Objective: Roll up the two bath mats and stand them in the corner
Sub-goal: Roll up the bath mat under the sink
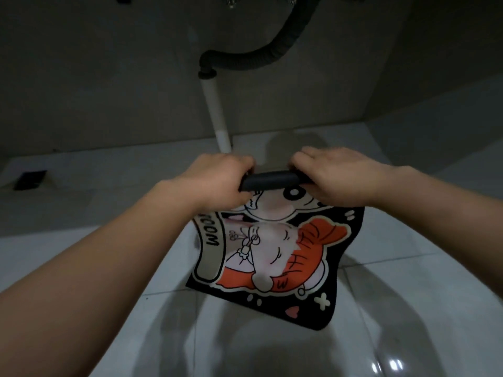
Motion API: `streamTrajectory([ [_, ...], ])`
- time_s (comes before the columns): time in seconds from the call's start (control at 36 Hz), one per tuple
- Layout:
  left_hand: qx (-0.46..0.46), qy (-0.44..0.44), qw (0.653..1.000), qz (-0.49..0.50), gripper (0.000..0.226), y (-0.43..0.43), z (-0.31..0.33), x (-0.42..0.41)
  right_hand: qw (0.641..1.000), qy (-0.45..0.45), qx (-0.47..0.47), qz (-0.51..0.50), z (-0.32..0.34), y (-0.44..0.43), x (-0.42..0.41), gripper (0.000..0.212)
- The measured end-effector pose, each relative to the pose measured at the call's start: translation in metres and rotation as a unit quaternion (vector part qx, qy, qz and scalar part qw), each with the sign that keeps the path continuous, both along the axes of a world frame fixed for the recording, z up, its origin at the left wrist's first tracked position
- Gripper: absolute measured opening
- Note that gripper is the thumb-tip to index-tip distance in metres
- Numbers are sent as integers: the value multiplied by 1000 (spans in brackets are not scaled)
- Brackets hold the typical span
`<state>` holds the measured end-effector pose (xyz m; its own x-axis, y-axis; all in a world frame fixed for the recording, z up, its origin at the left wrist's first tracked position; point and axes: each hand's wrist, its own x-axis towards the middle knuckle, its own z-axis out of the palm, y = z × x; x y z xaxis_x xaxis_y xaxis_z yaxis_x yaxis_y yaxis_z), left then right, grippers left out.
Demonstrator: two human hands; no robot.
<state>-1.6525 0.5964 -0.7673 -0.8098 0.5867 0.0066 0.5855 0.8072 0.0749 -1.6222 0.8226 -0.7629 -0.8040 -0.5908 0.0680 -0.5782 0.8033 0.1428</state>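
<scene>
On the floor, left hand and right hand curl fingers tight around the mat roll's ends to keep it neat.

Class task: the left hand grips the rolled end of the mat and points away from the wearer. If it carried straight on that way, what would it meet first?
Probably the white pipe, just beyond the left hand and mat; depth is unclear.
</scene>
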Motion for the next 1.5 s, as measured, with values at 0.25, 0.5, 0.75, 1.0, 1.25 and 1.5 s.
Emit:
streamTrajectory([
  [0.25,13,-21,1000,2,29,2,-12,2,992,-105,-32,-66,0,-15,3,40],
  [0.5,-28,-96,995,24,45,3,3,4,995,69,53,37,-7,-13,3,48],
  [0.75,44,-153,987,31,12,0,-15,7,994,55,48,83,-8,-25,13,41],
  [1.0,82,159,981,-70,25,11,-43,23,902,-394,-103,-141,2,-10,3,41],
  [1.25,1,-41,999,-16,57,10,-34,11,994,-98,-4,-40,-17,-14,9,21],
  [1.5,66,-156,985,11,22,10,-44,14,998,1,46,45,-28,-13,13,46],
])
